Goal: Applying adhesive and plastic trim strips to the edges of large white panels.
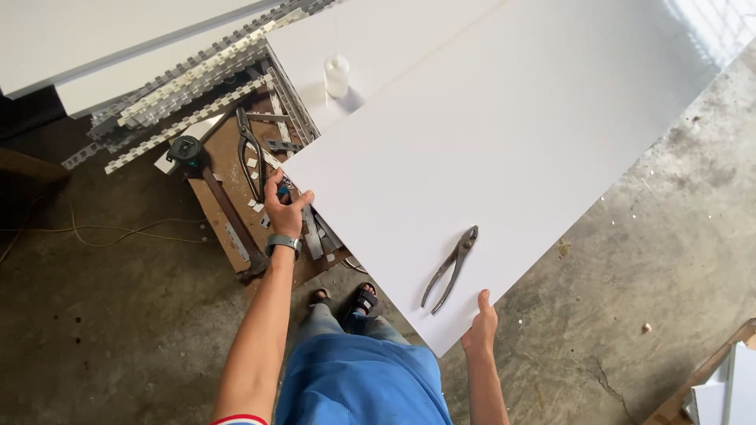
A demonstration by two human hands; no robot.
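Hands grip a large white panel at its near end: the left hand curls its fingers over the left corner, the right hand pinches the bottom edge, thumb on top. Slip-joint pliers lie loose on the panel, just beside the right hand, and a small plastic bottle stands on another white sheet beyond. As for progress, the panel seems mid-placement, its near end overhanging the concrete floor beside a tool-strewn wooden board.

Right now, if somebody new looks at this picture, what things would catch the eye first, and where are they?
The big white panel fills the middle, slanting over the grey concrete floor. The left hand grips its left corner and the right hand holds its near edge. Grey pliers lie on the panel close to the right hand, and a small clear bottle stands near its far end.
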